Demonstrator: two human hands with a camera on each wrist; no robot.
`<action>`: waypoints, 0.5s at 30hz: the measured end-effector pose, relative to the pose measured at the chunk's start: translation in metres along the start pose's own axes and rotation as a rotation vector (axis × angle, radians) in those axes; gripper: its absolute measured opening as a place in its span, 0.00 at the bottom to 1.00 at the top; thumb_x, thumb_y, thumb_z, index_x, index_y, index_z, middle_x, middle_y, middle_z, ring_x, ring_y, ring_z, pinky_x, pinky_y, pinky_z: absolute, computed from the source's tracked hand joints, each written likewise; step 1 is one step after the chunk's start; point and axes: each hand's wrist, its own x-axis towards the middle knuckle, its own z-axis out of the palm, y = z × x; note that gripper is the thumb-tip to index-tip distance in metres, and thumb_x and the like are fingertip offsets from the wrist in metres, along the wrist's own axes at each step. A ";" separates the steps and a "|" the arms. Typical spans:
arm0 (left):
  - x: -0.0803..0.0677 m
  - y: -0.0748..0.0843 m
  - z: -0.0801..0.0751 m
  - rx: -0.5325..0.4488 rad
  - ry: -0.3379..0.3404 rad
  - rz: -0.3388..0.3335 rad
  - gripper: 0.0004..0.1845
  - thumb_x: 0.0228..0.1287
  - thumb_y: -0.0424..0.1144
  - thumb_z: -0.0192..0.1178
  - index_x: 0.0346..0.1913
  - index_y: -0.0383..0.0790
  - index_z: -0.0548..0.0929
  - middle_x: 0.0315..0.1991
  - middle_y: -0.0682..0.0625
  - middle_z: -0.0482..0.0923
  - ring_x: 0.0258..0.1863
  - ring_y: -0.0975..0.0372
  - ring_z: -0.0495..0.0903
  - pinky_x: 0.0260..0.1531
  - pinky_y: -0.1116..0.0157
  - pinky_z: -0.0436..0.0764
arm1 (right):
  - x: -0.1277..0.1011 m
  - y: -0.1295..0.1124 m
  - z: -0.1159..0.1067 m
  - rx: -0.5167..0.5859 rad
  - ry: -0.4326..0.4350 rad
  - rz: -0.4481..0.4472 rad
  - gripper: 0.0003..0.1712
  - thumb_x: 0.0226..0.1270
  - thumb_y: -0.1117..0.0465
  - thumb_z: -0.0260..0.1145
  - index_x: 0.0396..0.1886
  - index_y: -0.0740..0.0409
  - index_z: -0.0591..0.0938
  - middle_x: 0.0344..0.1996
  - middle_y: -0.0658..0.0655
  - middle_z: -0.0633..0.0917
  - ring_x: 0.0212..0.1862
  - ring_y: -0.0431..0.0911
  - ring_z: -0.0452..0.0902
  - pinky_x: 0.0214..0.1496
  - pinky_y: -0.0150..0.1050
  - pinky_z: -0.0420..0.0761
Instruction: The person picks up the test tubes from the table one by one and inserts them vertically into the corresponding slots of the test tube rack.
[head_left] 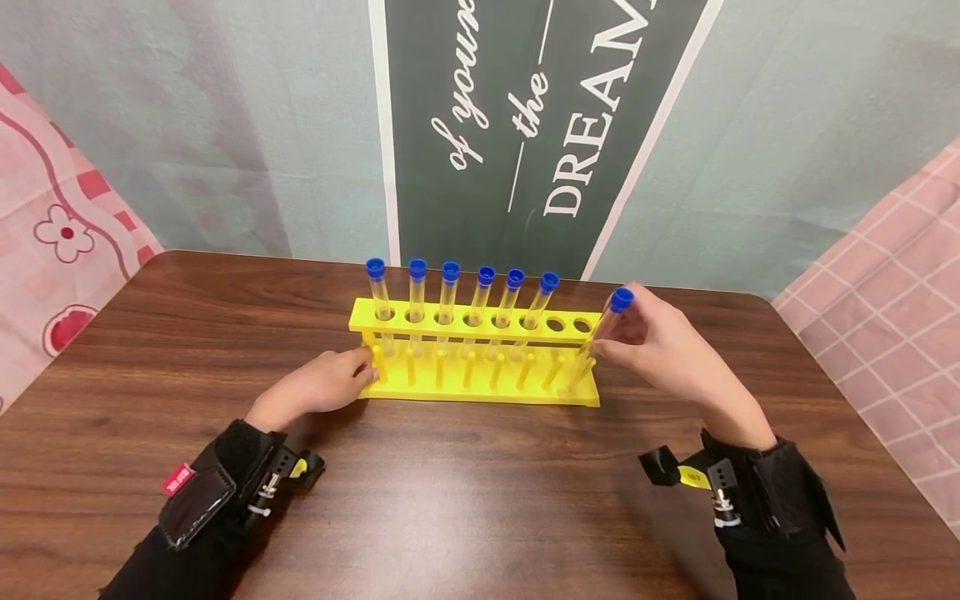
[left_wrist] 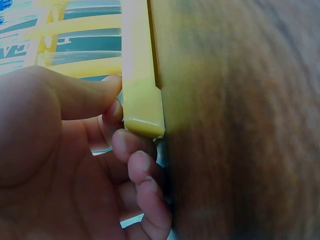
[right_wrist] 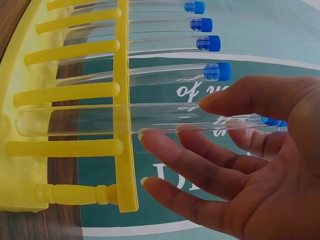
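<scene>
**A:** What sits nearest the viewer?

**B:** Two black wrist straps carrying small cameras. The left strap has a small red tag with white lettering too small to read; the right one has a yellow tag, equally unreadable. Both forearms lie over a dark brown wood-grain bench (head_left: 465,500).

**A:** And the hands?

**B:** The left hand (head_left: 318,387) rests at the left end of a yellow plastic test-tube rack (head_left: 480,354), fingers curled. The left wrist view shows the thumb and fingertips (left_wrist: 127,145) pinching the rack's end post. The right hand (head_left: 663,346) holds a clear test tube with a blue cap (head_left: 600,337), pinched between thumb and fingers, the other fingers loosely spread. The tube is tilted at the rack's right end, its rounded bottom low by the front pegs; I cannot tell whether it touches the base.

**A:** What is in the rack?

**B:** Six matching blue-capped clear tubes (head_left: 465,312) stand in the back row of holes, filling it from the left; the two rightmost holes stay unfilled.

**A:** Behind the bench?

**B:** A pale grey-green backdrop with a dark green banner (head_left: 525,125) printed in white: "of you", "the" and "DREA", cut off at the top edge. Pink patterned cloth (head_left: 52,233) hangs at both sides.
</scene>
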 end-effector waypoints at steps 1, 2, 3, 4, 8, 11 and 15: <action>0.000 0.000 0.000 -0.001 0.000 0.000 0.09 0.69 0.37 0.48 0.31 0.36 0.69 0.20 0.50 0.61 0.19 0.60 0.62 0.23 0.65 0.63 | 0.001 0.000 0.000 0.000 0.000 0.002 0.18 0.54 0.69 0.68 0.39 0.63 0.67 0.30 0.57 0.79 0.33 0.46 0.79 0.34 0.34 0.77; 0.000 0.000 0.000 0.000 0.000 0.002 0.09 0.69 0.37 0.48 0.31 0.36 0.69 0.20 0.50 0.61 0.20 0.60 0.62 0.23 0.65 0.63 | 0.001 -0.001 0.000 0.000 -0.001 0.000 0.18 0.54 0.69 0.68 0.38 0.63 0.67 0.30 0.57 0.79 0.33 0.46 0.79 0.34 0.34 0.77; 0.000 -0.001 0.000 0.000 0.000 0.002 0.09 0.69 0.37 0.48 0.31 0.36 0.69 0.20 0.50 0.61 0.20 0.60 0.63 0.23 0.65 0.64 | 0.002 -0.001 0.000 0.000 -0.001 -0.003 0.18 0.54 0.69 0.67 0.38 0.63 0.67 0.30 0.57 0.79 0.33 0.46 0.79 0.34 0.34 0.77; 0.000 -0.001 0.000 -0.001 -0.002 0.002 0.09 0.69 0.37 0.47 0.31 0.36 0.69 0.20 0.50 0.61 0.20 0.61 0.63 0.23 0.65 0.64 | 0.002 -0.001 -0.001 0.002 -0.003 -0.002 0.18 0.55 0.69 0.67 0.38 0.63 0.67 0.30 0.57 0.79 0.33 0.46 0.79 0.34 0.34 0.77; 0.000 -0.001 0.000 0.001 -0.005 0.005 0.09 0.69 0.37 0.47 0.32 0.36 0.69 0.20 0.50 0.61 0.20 0.60 0.63 0.23 0.65 0.64 | 0.003 -0.004 -0.003 -0.005 -0.007 0.007 0.17 0.55 0.68 0.67 0.39 0.63 0.67 0.30 0.57 0.79 0.34 0.46 0.79 0.33 0.35 0.77; -0.001 0.000 -0.001 0.003 -0.009 0.003 0.09 0.69 0.37 0.47 0.32 0.36 0.69 0.20 0.50 0.61 0.20 0.60 0.63 0.24 0.65 0.64 | 0.004 -0.006 -0.005 -0.014 -0.008 0.003 0.17 0.56 0.69 0.67 0.39 0.63 0.67 0.30 0.57 0.79 0.34 0.46 0.79 0.33 0.35 0.77; -0.001 0.001 -0.002 0.006 -0.015 -0.001 0.09 0.69 0.37 0.46 0.32 0.36 0.69 0.20 0.50 0.61 0.20 0.60 0.64 0.24 0.65 0.64 | 0.007 -0.009 -0.008 -0.028 -0.004 -0.010 0.16 0.56 0.69 0.66 0.38 0.63 0.68 0.30 0.57 0.80 0.35 0.47 0.79 0.32 0.35 0.77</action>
